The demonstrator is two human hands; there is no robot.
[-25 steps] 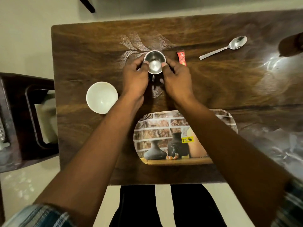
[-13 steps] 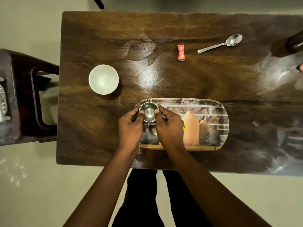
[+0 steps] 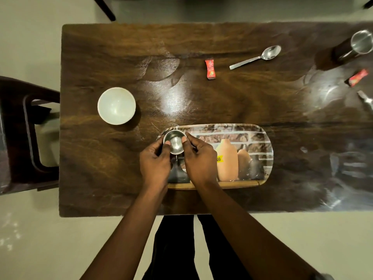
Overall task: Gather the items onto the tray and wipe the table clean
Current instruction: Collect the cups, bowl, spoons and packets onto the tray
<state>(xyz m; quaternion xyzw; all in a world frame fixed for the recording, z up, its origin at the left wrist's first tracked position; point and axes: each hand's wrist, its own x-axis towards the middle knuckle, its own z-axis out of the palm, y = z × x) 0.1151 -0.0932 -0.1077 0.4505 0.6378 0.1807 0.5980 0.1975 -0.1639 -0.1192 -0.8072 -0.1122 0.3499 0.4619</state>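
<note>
Gripped between left hand [image 3: 154, 160] and right hand [image 3: 198, 158], fingertips of both curled onto the rim: small steel cup [image 3: 175, 141], mouth up, at the 9 o'clock end of the printed tray [image 3: 262, 142]; contact with the tray surface not determinable. From the cup outward on the bench [image 3: 101, 178]: white bowl [image 3: 116, 106] at 10 o'clock, off the tray; red sachet [image 3: 210, 69] at 1 o'clock; spoon [image 3: 256, 57] between 1 and 2 o'clock. At the far 2 o'clock corner: steel tumbler [image 3: 361, 44], second red sachet [image 3: 356, 77] near its 6 o'clock.

Bare forearms [image 3: 125, 229], black trousers [image 3: 173, 249], sleeve edge [image 3: 321, 277] near right elbow.
</note>
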